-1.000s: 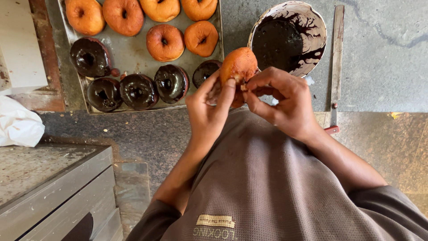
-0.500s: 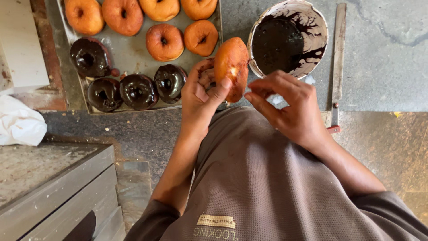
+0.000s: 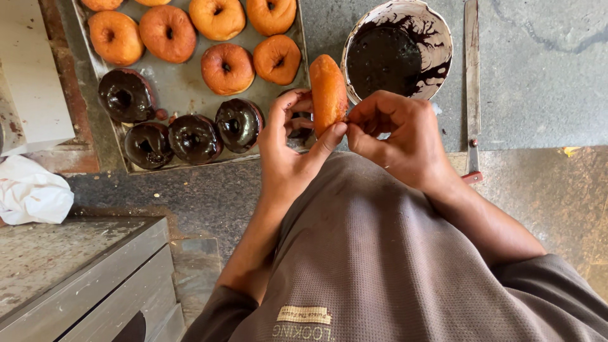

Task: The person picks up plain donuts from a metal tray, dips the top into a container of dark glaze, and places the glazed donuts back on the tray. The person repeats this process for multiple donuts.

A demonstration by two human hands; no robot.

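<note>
Both my hands meet at one plain doughnut (image 3: 327,94): my left hand (image 3: 288,145) grips it on edge, my right hand (image 3: 396,136) pinches its rim. It hangs between the metal tray (image 3: 183,95) and the bowl of chocolate glaze (image 3: 396,50).

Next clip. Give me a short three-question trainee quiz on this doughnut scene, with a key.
1. True or false: the plain doughnut in hand lies flat on the tray.
2. Which hand grips that doughnut: A left hand, B right hand?
3. What fills the bowl?

Key:
1. False; it is held on edge above the tray's corner.
2. A; the right hand only pinches at its edge.
3. Dark chocolate glaze, like that on the glazed doughnuts.
</note>
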